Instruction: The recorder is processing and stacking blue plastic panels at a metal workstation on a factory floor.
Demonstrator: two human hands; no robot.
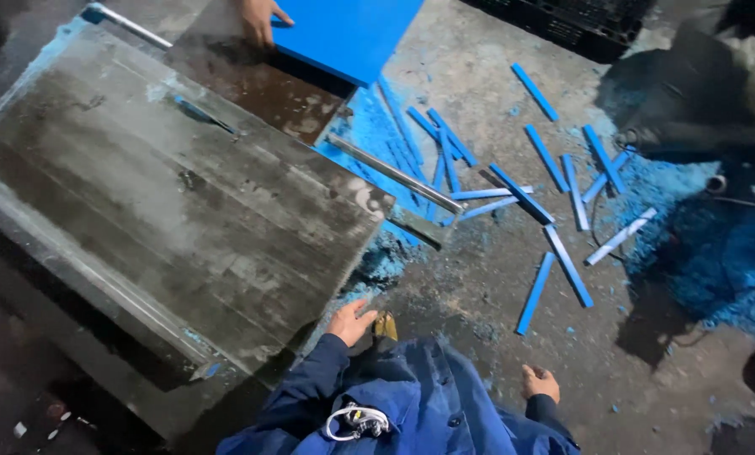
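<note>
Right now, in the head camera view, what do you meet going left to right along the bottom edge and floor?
Saw table → left hand at the table's corner → right hand hanging free → loose blue strip on the concrete floor → blue sawdust pile.

Our sleeves (327,371) and jacket (432,409) are dark blue, with a white cord (352,421) looped on the front. Ahead of our left grip (350,322) the bench (167,202) is dull grey steel, streaked pale and stained rust-brown at its far end. The board (344,34) beyond it is bright blue. Ahead of our right grip (540,383), bright blue strips (533,295) and blue dust (722,261) mark the grey floor (478,286).
</note>
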